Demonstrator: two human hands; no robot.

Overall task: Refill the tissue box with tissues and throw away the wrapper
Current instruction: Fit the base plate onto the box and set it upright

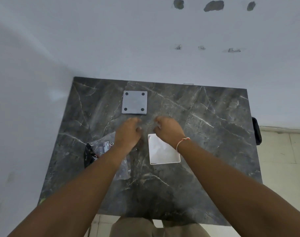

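A white open tissue box (pixel 163 152) lies on the dark marble table (pixel 214 134), with white tissue showing inside it. A grey square panel (pixel 134 102) with four black dots rests flat farther back. A crumpled clear and black wrapper (pixel 97 148) lies partly under my left forearm. My left hand (pixel 128 132) hovers palm down between the wrapper and the grey panel and holds nothing. Just above the box's far edge is my right hand (pixel 168 130), its fingers loosely curled and empty. A red and white thread is tied around its wrist.
The table stands against a white wall (pixel 145 48) at the back and left. A black object (pixel 256 130) hangs off the table's right edge. Pale floor tiles (pixel 282 159) lie to the right. The table's front edge is near my legs.
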